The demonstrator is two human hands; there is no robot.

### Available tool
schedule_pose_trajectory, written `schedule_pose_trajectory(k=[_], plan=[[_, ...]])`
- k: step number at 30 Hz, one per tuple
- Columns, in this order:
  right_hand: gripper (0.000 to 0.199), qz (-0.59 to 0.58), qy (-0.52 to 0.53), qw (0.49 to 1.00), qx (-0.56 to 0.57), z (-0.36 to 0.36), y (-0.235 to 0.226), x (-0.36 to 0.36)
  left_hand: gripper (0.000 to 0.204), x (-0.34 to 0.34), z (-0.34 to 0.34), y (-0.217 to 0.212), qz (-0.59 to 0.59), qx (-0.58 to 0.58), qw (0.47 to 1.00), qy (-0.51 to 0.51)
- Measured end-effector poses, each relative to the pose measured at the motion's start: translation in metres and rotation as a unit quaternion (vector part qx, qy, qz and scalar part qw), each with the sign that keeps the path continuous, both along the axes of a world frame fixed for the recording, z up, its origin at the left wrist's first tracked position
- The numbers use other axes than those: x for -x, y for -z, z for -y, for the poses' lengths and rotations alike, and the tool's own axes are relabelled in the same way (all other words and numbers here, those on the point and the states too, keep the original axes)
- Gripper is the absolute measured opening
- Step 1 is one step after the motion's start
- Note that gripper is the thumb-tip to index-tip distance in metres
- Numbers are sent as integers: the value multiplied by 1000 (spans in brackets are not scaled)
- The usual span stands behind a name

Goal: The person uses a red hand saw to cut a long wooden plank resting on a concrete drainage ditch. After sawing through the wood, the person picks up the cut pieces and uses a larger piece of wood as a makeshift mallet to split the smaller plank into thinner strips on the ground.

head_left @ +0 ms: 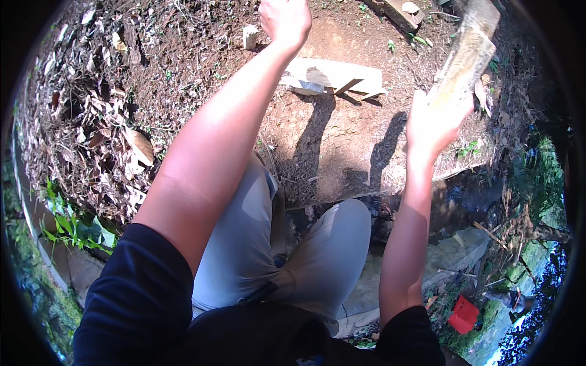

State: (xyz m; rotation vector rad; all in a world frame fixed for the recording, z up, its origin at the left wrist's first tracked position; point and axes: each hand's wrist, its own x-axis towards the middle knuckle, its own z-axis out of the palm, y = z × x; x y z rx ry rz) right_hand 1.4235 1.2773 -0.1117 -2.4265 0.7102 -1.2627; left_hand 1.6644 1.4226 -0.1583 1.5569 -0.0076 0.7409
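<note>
Black shirt (256, 335) is filling the bottom edge of the frame, grey trousers (244, 244) are showing just above, lower centre, knees apart. Concrete ledge (448, 259) is running along right of the knees; dark ditch (455, 204) is lying just beyond it. Past that, bare brown soil (345, 158) is taking up the centre, two dark shadows falling across it. Right hand (438, 128) is closing around the lower end of a rough wooden piece (467, 58), which is slanting up toward the upper right of the frame. Upper centre: pale flat board (348, 72) is lying on the soil between the two hands, dark wood strip (348, 86) resting at its near side, whitish chunk (305, 88) sitting near its left end. Left hand (287, 21) is curling fist-like at the top edge, partly cut off; can't tell if it's holding anything. Small pale block (249, 37) is standing just left of it. Another plank (400, 13) is lying at the top edge, right of centre. Dry leaf litter (85, 116) is covering the upper left.
</note>
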Motion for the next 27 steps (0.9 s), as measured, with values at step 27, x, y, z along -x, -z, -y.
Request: schedule_pose_trajectory(k=[27], plan=[[72, -229, 41, 968, -96, -11, 81, -5, 31, 8, 7, -2, 38, 29, 998, 46]])
